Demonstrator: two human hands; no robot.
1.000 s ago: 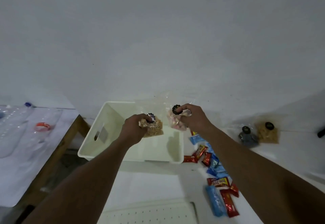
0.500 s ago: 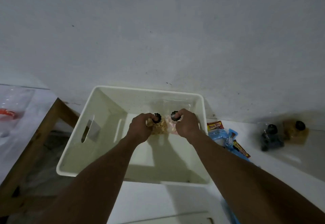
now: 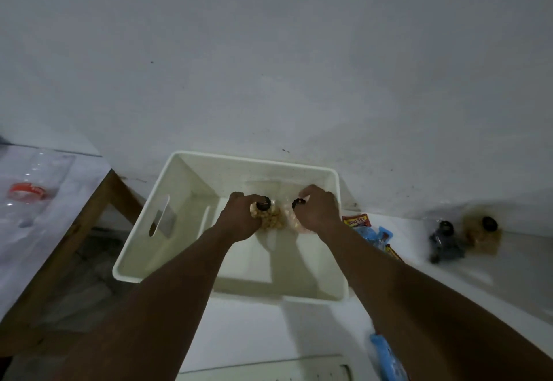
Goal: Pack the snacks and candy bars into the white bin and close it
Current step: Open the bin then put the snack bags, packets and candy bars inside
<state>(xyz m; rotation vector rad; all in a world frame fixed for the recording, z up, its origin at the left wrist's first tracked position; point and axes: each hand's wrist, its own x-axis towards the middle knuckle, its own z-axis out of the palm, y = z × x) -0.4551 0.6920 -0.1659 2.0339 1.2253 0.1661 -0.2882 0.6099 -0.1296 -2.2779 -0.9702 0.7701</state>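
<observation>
- Now, in the head view, the white bin (image 3: 185, 201) sits on the white table (image 3: 254, 326) with its open top facing up.
- It looks a bit longer from left to right, and its handle slot (image 3: 160, 216) is in the left wall.
- The left hand (image 3: 239, 216) is inside the bin, fingers curled tight round the neck of a brown snack bag (image 3: 273, 220).
- The right hand (image 3: 317, 211) is beside it, fingers curled round the neck of a pink snack bag (image 3: 294, 223).
- Both bags stand tall, black ties (image 3: 264, 203) up and fat ends down near the bin floor, touching each other.
- A red candy bar (image 3: 356, 220) and a blue candy bar (image 3: 371, 235) lie on the table just right of the bin.
- Another blue packet (image 3: 387, 356) lies near the bottom edge.
- A dark bag (image 3: 446, 241) and a tan bag (image 3: 481, 234) sit well apart, far right.
- A wooden side table (image 3: 74, 231) stands to the left.
</observation>
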